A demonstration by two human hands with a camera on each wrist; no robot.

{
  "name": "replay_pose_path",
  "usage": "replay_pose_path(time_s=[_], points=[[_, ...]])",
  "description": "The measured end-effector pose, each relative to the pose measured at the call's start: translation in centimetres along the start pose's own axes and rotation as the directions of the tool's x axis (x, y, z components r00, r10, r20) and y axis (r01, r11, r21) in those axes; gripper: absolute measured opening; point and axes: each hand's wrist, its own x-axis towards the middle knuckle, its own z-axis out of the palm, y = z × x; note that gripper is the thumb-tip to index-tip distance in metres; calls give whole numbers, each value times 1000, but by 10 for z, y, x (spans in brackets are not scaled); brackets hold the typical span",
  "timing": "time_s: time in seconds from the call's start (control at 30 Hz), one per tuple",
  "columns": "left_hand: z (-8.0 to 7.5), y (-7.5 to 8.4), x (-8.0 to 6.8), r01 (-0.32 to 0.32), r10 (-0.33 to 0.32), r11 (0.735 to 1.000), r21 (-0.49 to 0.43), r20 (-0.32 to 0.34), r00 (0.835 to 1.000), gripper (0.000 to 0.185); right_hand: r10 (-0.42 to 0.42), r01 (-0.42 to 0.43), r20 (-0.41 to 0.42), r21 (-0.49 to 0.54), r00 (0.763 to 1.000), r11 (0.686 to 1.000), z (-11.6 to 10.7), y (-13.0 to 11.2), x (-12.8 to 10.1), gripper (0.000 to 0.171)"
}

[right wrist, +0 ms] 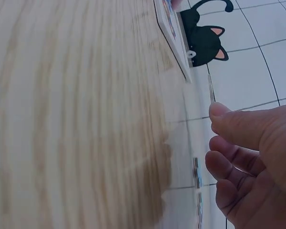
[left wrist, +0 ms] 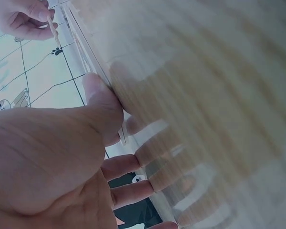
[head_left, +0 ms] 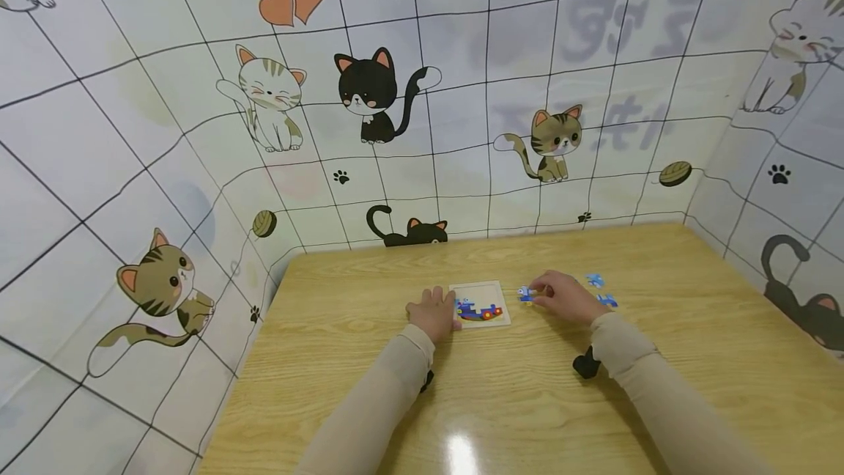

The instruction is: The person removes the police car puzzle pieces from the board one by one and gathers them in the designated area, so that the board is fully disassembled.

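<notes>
The right hand's (head_left: 568, 297) grip is closed in a pinch on a small blue puzzle piece (head_left: 524, 294), thumb and fingertips curled round its edge; in the right wrist view the piece (right wrist: 211, 88) shows only edge-on as a thin sliver above the thumb, so its picture cannot be read. The left hand (head_left: 434, 312) lies loose and spread, fingers nearly straight, its thumb (left wrist: 101, 98) pressed against the near left edge of the puzzle board (head_left: 482, 304), gripping nothing. The board sits flat on the wooden surface (head_left: 692, 328) between the two grips, touching the left one and just beside the pinched piece; part of a blue and red picture is filled in along its lower half, too small to make out. Two more loose blue pieces (head_left: 601, 290) lie on the surface just beyond the right hand, half hidden by its knuckles. Both wrist views are blurred and tilted, and show the board only as a thin edge. A dark object at each wrist, under the beige sleeves, is partly covered and hard to identify.
</notes>
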Motion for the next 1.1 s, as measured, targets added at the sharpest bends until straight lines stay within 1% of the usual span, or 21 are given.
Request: replay_pose_path(time_s=[0.07, 0.17, 0.4, 0.73, 0.83, 0.97, 1.1], points=[[0, 0, 0, -2, 2, 1000, 0, -1, 1000, 71, -7, 7, -16, -22, 1000, 1000, -2, 4, -3, 25], [0, 0, -1, -5, 5, 1000, -3, -5, 1000, 70, 4, -5, -31, -22, 999, 1000, -6, 9, -9, 25], [-1, 0, -1, -15, 15, 1000, -9, -4, 1000, 70, 42, -42, -35, -12, 999, 999, -16, 25, -20, 27], [-1, -1, -1, -10, 10, 1000, 0, -11, 1000, 71, 30, -35, -87, -51, 996, 998, -31, 43, -32, 26], [-1, -1, -3, -10, 10, 1000, 3, -25, 1000, 69, 47, -52, -89, -58, 995, 997, -33, 47, -35, 27], [-2, -1, -6, -8, 9, 1000, 18, -45, 999, 66, 48, -54, -86, -64, 995, 997, -37, 51, -40, 27], [-1, 0, -6, -4, 5, 999, 37, -48, 999, 66, 40, -47, -87, -74, 995, 996, -40, 53, -43, 26]])
